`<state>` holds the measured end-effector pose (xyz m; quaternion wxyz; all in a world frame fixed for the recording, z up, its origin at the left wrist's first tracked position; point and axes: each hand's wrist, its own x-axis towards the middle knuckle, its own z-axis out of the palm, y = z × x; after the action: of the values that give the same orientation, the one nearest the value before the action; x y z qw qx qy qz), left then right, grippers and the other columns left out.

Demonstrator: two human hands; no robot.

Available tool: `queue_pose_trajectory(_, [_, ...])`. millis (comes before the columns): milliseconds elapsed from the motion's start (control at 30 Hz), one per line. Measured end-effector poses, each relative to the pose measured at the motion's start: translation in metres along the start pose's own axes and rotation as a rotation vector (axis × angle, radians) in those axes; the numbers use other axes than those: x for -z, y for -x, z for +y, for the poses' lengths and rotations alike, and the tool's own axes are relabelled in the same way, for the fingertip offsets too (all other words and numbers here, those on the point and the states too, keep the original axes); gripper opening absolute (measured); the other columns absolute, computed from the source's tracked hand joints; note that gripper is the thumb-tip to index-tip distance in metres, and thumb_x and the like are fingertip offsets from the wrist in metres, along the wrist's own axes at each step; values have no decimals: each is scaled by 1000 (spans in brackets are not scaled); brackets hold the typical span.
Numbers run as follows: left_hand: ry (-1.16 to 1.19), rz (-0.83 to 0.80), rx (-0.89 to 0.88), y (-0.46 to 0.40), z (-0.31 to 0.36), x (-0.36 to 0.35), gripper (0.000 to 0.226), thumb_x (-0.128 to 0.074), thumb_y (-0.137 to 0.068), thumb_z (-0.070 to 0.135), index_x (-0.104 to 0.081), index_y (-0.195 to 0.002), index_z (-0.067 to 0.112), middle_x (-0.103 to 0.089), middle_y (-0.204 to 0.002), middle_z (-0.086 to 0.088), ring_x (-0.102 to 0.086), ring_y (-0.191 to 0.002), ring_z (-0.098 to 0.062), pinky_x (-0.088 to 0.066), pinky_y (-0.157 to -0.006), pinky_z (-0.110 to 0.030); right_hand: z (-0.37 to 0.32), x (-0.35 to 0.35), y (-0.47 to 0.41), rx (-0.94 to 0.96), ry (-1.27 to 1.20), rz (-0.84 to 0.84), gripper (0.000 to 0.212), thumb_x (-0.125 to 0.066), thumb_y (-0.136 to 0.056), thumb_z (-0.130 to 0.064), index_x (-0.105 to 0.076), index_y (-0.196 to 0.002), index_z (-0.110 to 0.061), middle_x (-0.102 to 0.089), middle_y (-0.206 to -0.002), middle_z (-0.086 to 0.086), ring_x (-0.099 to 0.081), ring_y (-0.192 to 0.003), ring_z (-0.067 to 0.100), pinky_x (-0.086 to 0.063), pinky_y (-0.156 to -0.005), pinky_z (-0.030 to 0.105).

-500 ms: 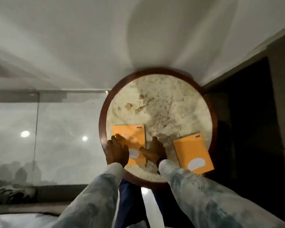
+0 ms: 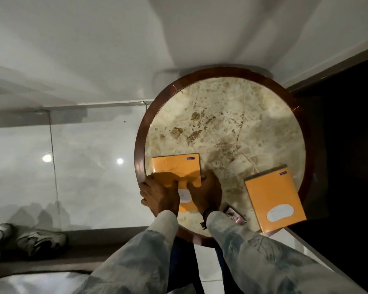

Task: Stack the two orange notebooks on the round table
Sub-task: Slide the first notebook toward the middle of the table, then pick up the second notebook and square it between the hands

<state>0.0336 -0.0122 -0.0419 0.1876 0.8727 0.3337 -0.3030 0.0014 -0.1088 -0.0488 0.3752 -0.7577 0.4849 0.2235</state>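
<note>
- Pale glossy floor tiles and a white wall surround a round marble-topped table with a dark wooden rim (image 2: 139, 149).
- One flat orange notebook with a white label (image 2: 174, 168) lies near the table's left edge; a second orange notebook (image 2: 272, 196) lies well apart at the right, its near corner overhanging the rim.
- The left hand (image 2: 159, 194) and right hand (image 2: 206, 192) are pressed on the first notebook's near half, fingers curled at its sides; a full grip cannot be confirmed.
- A slip is judged possible if the thin cover is lifted by one edge only, and the overhanging notebook could be knocked off the table.
- The first notebook's label is mostly hidden, and a small dark object (image 2: 235, 215) beside the right sleeve cannot be identified.
</note>
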Motion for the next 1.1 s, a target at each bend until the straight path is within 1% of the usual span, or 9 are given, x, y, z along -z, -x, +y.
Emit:
queue_pose_trajectory(133, [67,-12,-162,-15,41,12,75,-79,-84,47,-47,-143,13,-51,-144,-13,-52,-134,-38,-44,-115,-52,-20,20,-27,-17,-159,62,38,-85,-80,-23,-64,-105,-5,-69,-107,17,-67,-99,37,-55,-79,42])
queue_pose_trajectory(300, [157,31,-330,-36,123,11,67,-81,-82,42,-51,-135,14,-54,-139,-11,-55,-129,-37,-41,-112,-50,-59,54,-78,155,-224,252,37,-84,-80,-20,-60,-100,-1,-65,-101,20,-58,-85,28,-42,-70,37])
queue_pose_trajectory(367, [143,22,-352,-44,137,6,67,-78,-85,46,-50,-135,12,-54,-140,-11,-56,-129,-36,-42,-114,-50,-70,62,-96,197,-211,266,36,-82,-79,-18,-62,-104,-1,-67,-107,18,-62,-91,30,-47,-72,36])
queue_pose_trajectory(467, [3,49,-338,-44,137,-1,62,-72,-89,44,-49,-133,7,-51,-138,-15,-55,-127,-38,-46,-107,-48,-68,72,-108,181,-141,171,40,-80,-79,-19,-65,-115,-6,-71,-111,15,-67,-102,34,-52,-80,35])
queue_pose_trajectory(600, [75,94,-364,2,119,-16,55,-72,-93,31,-48,-136,6,-49,-138,-16,-53,-127,-40,-47,-101,-48,-25,110,-94,161,-101,146,43,-80,-84,-19,-64,-121,-6,-71,-104,14,-68,-106,36,-53,-85,38])
queue_pose_trajectory(733, [125,-153,-405,88,88,-64,50,-67,-97,20,-48,-137,-2,-48,-140,-23,-51,-129,-44,-43,-104,-49,53,157,-70,113,92,133,57,-77,-87,-21,-55,-138,-7,-61,-137,18,-57,-129,40,-49,-106,53])
queue_pose_trajectory(833, [110,-346,-342,147,70,-113,50,-65,-99,21,-47,-136,-6,-47,-142,-26,-50,-131,-45,-43,-108,-47,120,192,-65,28,208,160,77,-79,-83,-23,-43,-149,-9,-51,-149,19,-49,-140,43,-45,-111,55])
queue_pose_trajectory(967, [97,-404,-280,193,59,-164,48,-64,-97,20,-48,-133,-7,-49,-142,-26,-48,-133,-41,-38,-106,-42,193,209,-63,-48,262,48,111,-84,-83,-37,-13,-165,-15,-27,-169,17,-35,-152,43,-37,-122,58])
queue_pose_trajectory(1100, [160,-368,-218,196,58,-187,44,-68,-90,23,-60,-123,-6,-62,-129,-25,-58,-122,-43,-50,-100,-44,216,204,-72,-52,164,32,104,-83,-78,-55,-28,-159,-19,-33,-164,17,-36,-151,45,-38,-121,61])
